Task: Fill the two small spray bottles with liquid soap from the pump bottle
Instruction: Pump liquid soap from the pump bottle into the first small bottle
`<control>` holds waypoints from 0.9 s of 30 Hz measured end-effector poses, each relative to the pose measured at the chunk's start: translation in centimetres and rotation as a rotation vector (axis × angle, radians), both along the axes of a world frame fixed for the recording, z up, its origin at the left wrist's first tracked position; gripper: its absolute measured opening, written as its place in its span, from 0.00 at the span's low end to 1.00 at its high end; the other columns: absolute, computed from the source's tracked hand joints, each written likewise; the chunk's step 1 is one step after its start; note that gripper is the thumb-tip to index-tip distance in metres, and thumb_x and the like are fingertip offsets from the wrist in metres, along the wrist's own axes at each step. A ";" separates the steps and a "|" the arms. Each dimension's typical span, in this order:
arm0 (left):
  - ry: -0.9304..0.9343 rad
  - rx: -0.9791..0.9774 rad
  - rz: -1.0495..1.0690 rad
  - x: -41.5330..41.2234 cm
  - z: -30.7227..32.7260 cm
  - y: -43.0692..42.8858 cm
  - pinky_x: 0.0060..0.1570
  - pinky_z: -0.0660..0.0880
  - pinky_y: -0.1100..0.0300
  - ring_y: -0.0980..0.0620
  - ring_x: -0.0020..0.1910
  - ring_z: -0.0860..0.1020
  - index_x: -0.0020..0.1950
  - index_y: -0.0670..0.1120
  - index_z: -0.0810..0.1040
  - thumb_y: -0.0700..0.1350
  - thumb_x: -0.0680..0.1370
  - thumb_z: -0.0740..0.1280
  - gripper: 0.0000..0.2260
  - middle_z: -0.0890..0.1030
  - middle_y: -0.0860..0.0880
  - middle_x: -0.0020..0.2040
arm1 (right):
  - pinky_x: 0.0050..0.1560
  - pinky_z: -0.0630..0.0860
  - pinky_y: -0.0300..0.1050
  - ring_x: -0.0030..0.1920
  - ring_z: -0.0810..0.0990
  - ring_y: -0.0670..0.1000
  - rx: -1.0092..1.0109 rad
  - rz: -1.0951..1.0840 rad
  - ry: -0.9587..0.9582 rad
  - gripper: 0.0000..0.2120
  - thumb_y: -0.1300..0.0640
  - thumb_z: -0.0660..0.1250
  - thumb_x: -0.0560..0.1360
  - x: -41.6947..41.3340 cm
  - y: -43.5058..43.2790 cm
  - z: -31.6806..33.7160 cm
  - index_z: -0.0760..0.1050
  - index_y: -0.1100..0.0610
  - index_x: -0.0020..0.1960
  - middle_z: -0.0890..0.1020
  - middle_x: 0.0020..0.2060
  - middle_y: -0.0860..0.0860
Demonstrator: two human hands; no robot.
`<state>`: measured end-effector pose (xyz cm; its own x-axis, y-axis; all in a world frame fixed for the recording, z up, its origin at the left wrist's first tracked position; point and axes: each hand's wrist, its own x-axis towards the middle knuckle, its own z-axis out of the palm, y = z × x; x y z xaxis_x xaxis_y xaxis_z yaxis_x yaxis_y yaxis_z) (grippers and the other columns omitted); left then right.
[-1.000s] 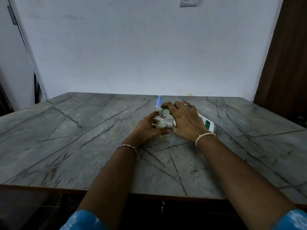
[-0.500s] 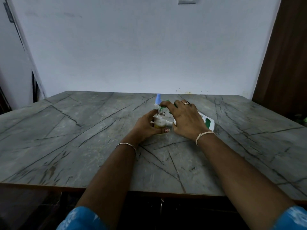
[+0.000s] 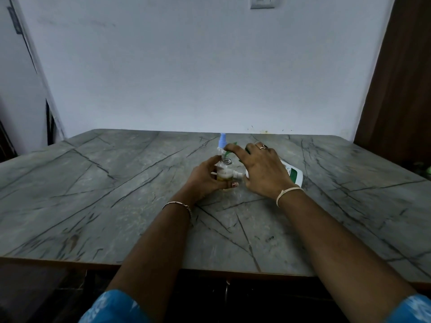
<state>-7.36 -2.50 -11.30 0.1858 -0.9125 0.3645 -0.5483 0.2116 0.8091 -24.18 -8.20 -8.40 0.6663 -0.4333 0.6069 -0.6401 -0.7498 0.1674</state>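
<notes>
From the head camera, a grey tabletop (image 3: 112, 187) veined with dark lines runs back to a pale wall (image 3: 186, 66). Near its middle the left hand (image 3: 205, 179) wraps round a small clear bottle (image 3: 224, 174), with the thumb up near the neck and a painted fingertip showing at the near side. The bottle stands upright on the tabletop, its threaded neck uncapped and yellowish liquid in its lower part. Just behind it stands a second spray bottle (image 3: 222, 142), upright, with a light blue spray top on. The right hand (image 3: 263, 169) curls over the pump bottle (image 3: 294, 175), which is white with a green label and tipped toward the left, its body showing to the right of the hand. The index finger lies on the green pump head (image 3: 231, 147), which sits just above the small clear bottle's open neck. A small white part shows between the two hands; I cannot tell what it belongs to. The right hand wears a ring (image 3: 263, 146) and a pale wrist band (image 3: 288, 192), and the left wrist a thin bracelet (image 3: 179, 204). A switch plate (image 3: 262, 2) sits high on the wall
</notes>
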 end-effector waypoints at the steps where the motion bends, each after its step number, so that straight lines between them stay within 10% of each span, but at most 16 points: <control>1: -0.007 -0.002 -0.002 0.0 0.0 0.0 0.52 0.78 0.61 0.51 0.51 0.82 0.62 0.55 0.72 0.43 0.65 0.80 0.30 0.81 0.49 0.54 | 0.52 0.71 0.53 0.54 0.73 0.57 0.011 0.003 -0.010 0.37 0.57 0.69 0.68 0.2 0.0 0.0 0.57 0.45 0.73 0.76 0.50 0.53; 27: 0.005 -0.012 -0.007 0.2 -0.3 -0.4 0.51 0.79 0.61 0.52 0.49 0.83 0.62 0.54 0.74 0.42 0.64 0.80 0.29 0.82 0.50 0.53 | 0.52 0.70 0.53 0.54 0.74 0.56 0.021 0.020 -0.052 0.34 0.54 0.71 0.67 0.7 -0.2 0.0 0.62 0.46 0.70 0.76 0.50 0.52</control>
